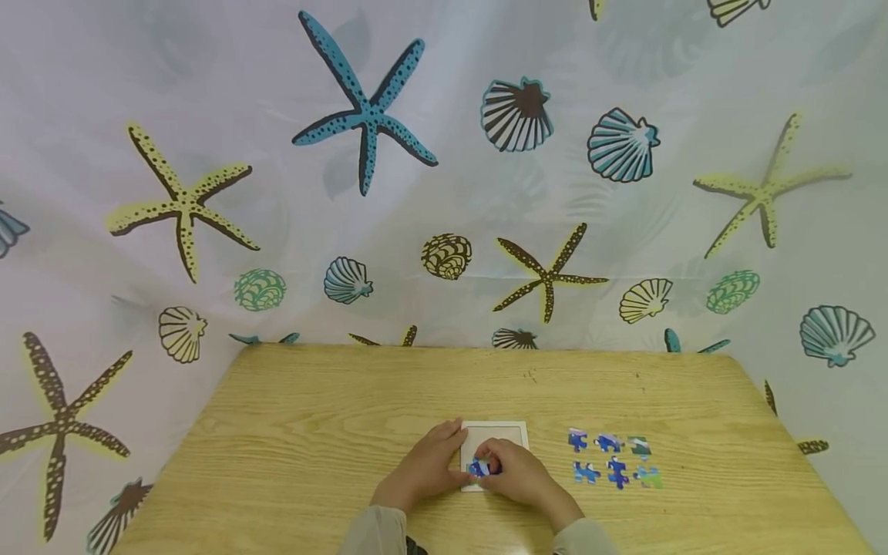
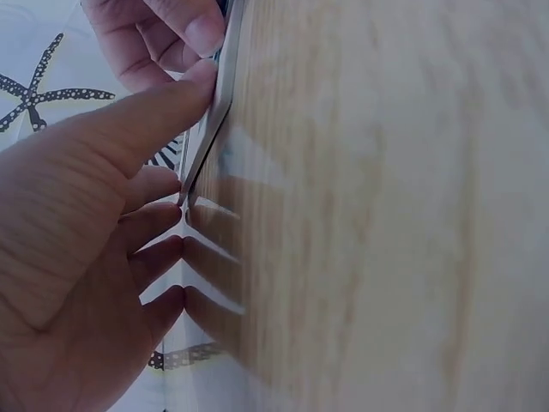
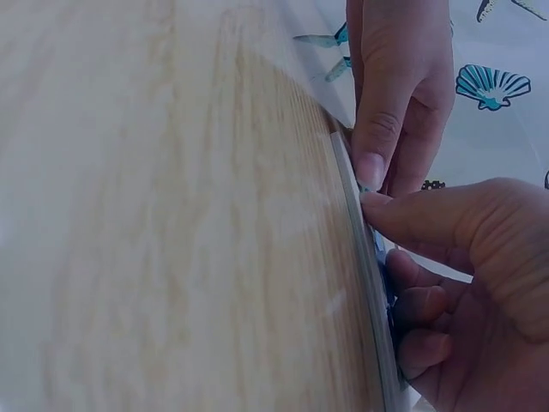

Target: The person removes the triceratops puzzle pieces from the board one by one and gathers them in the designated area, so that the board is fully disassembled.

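A shallow white square tray (image 1: 494,425) lies on the wooden table, with blue puzzle pieces (image 1: 477,468) in its lower left part. My left hand (image 1: 428,468) rests along the tray's left edge, its thumb at the lower left corner by the pieces; in the left wrist view the fingers of the left hand (image 2: 77,249) are spread on the table beside the tray's edge. The right hand (image 1: 519,472) reaches over the tray with curled fingers and thumb at a blue piece. In the right wrist view, the right hand's (image 3: 489,266) fingers partly hide that piece.
To the right of the tray, several loose puzzle pieces (image 1: 617,472) lie in two rows on the wooden table (image 1: 312,432). A white curtain (image 1: 430,193) printed with starfish and shells hangs behind the table and along both sides.
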Demonstrator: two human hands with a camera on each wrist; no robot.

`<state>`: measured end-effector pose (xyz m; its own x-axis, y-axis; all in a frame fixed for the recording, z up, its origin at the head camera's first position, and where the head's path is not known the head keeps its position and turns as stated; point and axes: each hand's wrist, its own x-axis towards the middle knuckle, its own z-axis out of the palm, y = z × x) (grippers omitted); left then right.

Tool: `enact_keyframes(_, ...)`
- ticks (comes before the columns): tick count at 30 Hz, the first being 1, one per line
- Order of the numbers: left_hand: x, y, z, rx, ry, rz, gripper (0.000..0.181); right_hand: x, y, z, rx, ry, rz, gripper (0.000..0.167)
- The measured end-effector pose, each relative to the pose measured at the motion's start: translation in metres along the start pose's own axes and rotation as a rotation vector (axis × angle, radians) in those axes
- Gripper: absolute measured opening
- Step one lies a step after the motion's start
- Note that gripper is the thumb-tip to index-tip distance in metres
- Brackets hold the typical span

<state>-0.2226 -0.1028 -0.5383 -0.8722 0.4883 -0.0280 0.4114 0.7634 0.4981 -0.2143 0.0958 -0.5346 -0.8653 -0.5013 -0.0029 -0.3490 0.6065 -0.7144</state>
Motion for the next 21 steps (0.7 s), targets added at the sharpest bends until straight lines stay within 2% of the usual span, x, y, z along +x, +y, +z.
enact_keyframes(7, -0.001, 0.0016, -0.0013, -0.006, -0.034, 0.0, 0.093, -0.0002, -0.0025, -0.0001, 0.003, 0.0, 0.023, 0.026)
enact_keyframes(21, -0.0001, 0.0031, -0.0007, -0.023, -0.028, -0.007, 0.094, -0.0005, -0.0038, 0.0027, -0.011, 0.065, 0.034, 0.03)
